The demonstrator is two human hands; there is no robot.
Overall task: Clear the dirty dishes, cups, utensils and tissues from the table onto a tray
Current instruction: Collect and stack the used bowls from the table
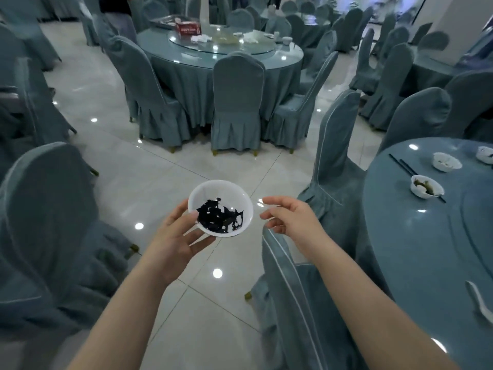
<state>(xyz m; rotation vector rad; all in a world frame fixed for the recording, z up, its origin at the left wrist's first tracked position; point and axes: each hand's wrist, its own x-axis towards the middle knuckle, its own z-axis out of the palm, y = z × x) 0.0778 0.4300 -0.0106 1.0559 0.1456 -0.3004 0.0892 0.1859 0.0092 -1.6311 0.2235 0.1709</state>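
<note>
Bowl [221,208], white and smeared with dark leftovers, sits in the left hand [174,237] above the tiled floor [120,166], thumb on its near rim and fingers curled beneath it. Just beside it, the right hand [289,218] hangs loose, fingers relaxed and holding nothing, over a covered chair [293,303]. At the right, the table [426,263] carries three more dirty bowls: one [426,186] nearest, one [446,162] beyond it, one [485,155] at the edge of view. Black chopsticks [402,166] lie beside them, and a white spoon [478,297] lies nearer the person.
</note>
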